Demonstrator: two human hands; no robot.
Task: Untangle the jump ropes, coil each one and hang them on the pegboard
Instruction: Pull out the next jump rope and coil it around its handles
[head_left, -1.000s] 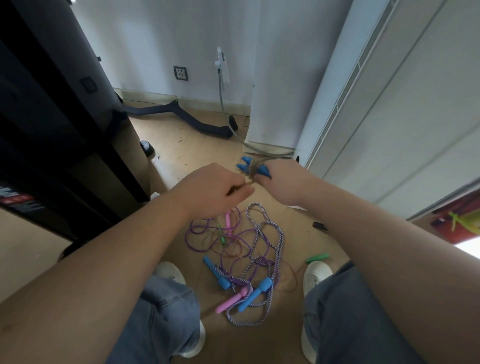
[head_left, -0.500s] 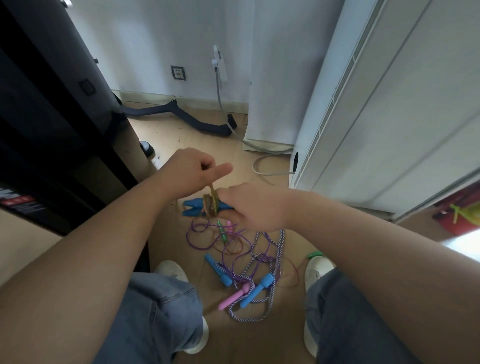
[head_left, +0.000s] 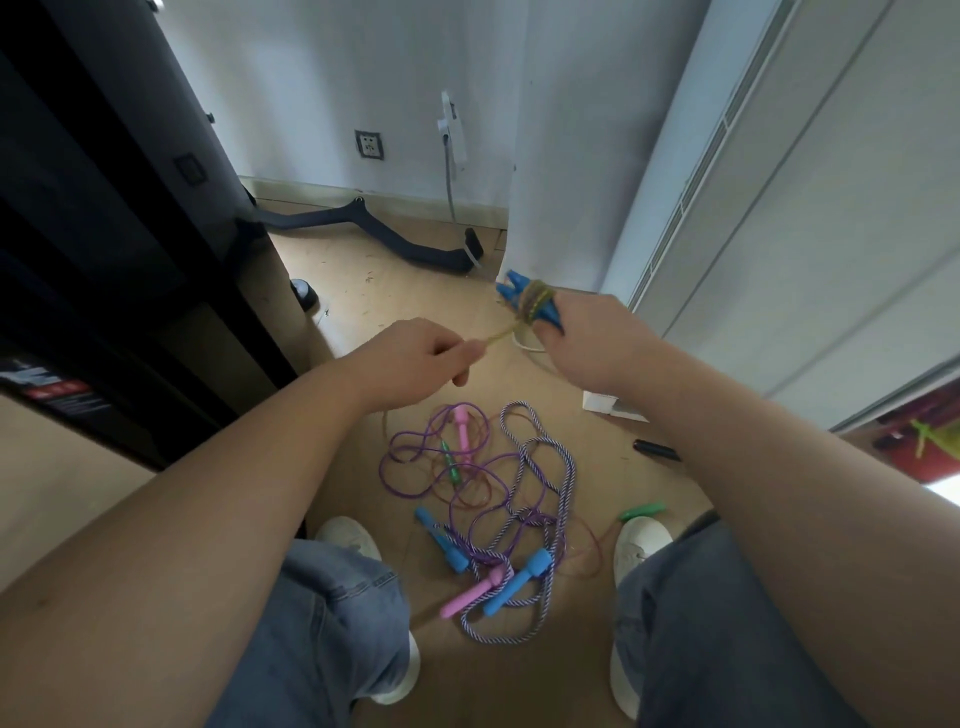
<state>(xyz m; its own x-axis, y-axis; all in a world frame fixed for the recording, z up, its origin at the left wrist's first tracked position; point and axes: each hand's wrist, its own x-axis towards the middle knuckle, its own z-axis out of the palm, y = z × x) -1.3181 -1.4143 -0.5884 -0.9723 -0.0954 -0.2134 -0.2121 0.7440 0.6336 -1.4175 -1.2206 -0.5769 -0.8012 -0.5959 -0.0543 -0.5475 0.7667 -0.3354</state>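
My right hand (head_left: 597, 338) grips two dark blue handles (head_left: 519, 293) with a yellowish rope (head_left: 535, 304) wound around them. My left hand (head_left: 415, 358) pinches the free end of that rope and holds it taut toward the left. On the floor between my feet lies a tangle: a thin purple rope (head_left: 431, 457) with pink handles (head_left: 470, 595), a striped purple-white rope (head_left: 558, 467) with light blue handles (head_left: 514, 579), and a thin brownish rope with green handles (head_left: 641, 512). No pegboard is in view.
A black cabinet (head_left: 104, 234) stands at the left. A white unit (head_left: 561, 156) and pale panels (head_left: 831, 234) stand at the right. A dark curved bar (head_left: 395, 239) lies by the far wall. A small black object (head_left: 655, 449) lies on the floor.
My right hand has lifted the blue handles up and to the right. My left hand has dropped lower, drawing the rope end out to the left.
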